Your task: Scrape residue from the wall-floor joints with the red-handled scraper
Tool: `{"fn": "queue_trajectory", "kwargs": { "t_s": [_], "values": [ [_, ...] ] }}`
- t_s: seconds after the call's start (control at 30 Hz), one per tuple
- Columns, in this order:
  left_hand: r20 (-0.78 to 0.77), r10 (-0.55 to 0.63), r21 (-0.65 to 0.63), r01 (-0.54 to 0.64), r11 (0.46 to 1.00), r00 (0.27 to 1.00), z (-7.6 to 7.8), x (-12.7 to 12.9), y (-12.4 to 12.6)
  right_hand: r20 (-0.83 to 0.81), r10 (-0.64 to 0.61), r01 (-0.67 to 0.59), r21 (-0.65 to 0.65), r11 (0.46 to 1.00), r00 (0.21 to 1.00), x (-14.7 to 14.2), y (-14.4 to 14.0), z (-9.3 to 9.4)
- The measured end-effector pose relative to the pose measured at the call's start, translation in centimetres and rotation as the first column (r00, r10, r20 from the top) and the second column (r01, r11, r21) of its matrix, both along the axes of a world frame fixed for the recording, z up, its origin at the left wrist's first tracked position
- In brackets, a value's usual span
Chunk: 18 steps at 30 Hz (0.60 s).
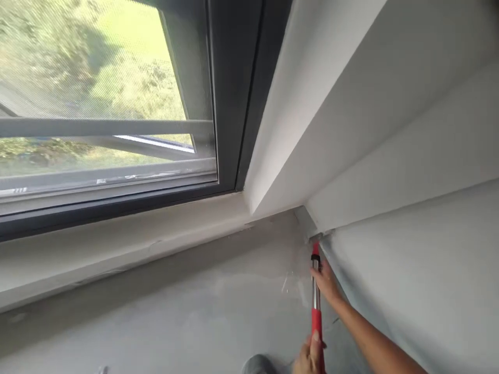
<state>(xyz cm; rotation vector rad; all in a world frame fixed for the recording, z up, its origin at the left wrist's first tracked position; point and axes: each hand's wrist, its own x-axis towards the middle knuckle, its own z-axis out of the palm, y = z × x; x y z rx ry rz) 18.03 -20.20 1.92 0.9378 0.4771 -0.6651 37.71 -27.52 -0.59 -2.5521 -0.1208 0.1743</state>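
A long-handled scraper (316, 298) with a red grip, a bare metal tube and a red head points away from me, its blade end down in the corner where the floor meets the wall. My left hand (307, 357) is wrapped around the red grip near the bottom of the view, thumb along the top. Further up, my right hand (326, 282) closes around the metal tube just below the black collar. The blade is small in view, and I cannot tell exactly how it touches the floor edge.
A dark-framed window (234, 93) with a screen fills the upper left, above a white ledge (156, 234). White wall panels (390, 130) slope along the right. On the grey floor (187, 311) are pale smears and scratches. A grey rounded shape (259, 364) shows at the bottom edge.
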Motion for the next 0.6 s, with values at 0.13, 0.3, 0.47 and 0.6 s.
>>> {"fn": "queue_trajectory", "kwargs": {
  "t_s": [0.13, 0.3, 0.47, 0.6],
  "values": [
    [0.011, -0.007, 0.004, 0.007, 1.000, 1.000, -0.6, -0.7, 0.4, 0.033, -0.035, 0.035, -0.020, 0.999, 0.999, -0.7, -0.2, -0.2],
    [0.017, 0.009, -0.058, -0.008, 0.998, 1.000, -0.3, -0.8, -0.2, 0.002, -0.045, 0.045, -0.014, 0.999, 0.999, -0.9, 0.3, 0.2],
    [-0.010, 0.021, -0.064, -0.022, 0.998, 1.000, 0.1, -0.6, -0.4, -0.023, -0.048, 0.046, -0.070, 0.997, 0.999, -0.4, 0.3, 0.3],
    [-0.009, 0.044, -0.061, -0.044, 0.997, 0.999, 0.1, -0.6, 0.3, 0.029, -0.036, 0.038, -0.094, 0.995, 0.999, -0.4, 0.9, 0.2]
  ]
}}
